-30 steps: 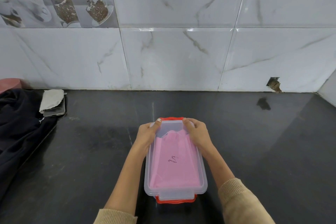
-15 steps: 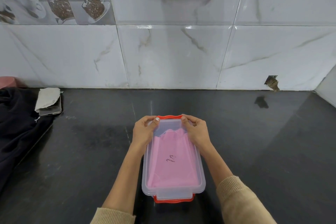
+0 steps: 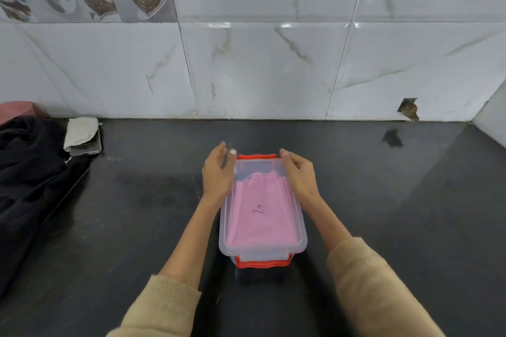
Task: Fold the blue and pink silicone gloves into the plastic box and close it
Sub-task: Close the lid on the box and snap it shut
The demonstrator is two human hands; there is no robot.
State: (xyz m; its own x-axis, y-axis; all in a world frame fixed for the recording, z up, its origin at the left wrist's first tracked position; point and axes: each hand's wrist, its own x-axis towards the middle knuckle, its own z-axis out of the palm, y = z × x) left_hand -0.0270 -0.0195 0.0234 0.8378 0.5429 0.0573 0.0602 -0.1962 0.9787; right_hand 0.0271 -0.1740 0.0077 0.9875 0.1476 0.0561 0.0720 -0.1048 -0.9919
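Head view looks down on a dark tabletop [image 3: 383,213] backed by white marbled wall tiles [image 3: 260,71]. At lower centre of the frame sits the plastic box [image 3: 299,227], clear-walled, with its clear lid [image 3: 257,165] laid on top and a red clip [image 3: 262,264] at the near end and another red edge at the far end. Through the lid the pink silicone glove [image 3: 262,216] lies flat inside, filling most of the box; a small dark mark shows on it. A blue glove cannot be made out.

Both hands are at the far end of the box. Left hand [image 3: 217,175] hovers at the far left corner, its grip spread, fingers loose and slightly blurred, apparently just off the lid. Right hand [image 3: 299,175] is at the far right corner, fingers gently curled and open; whether its fingertips touch the lid edge I cannot tell. Tan knit sleeves cover both forearms.

At the left edge of the frame lie a black cloth [image 3: 24,172] and a phone [image 3: 87,148] with a pale rag [image 3: 80,130] on it.
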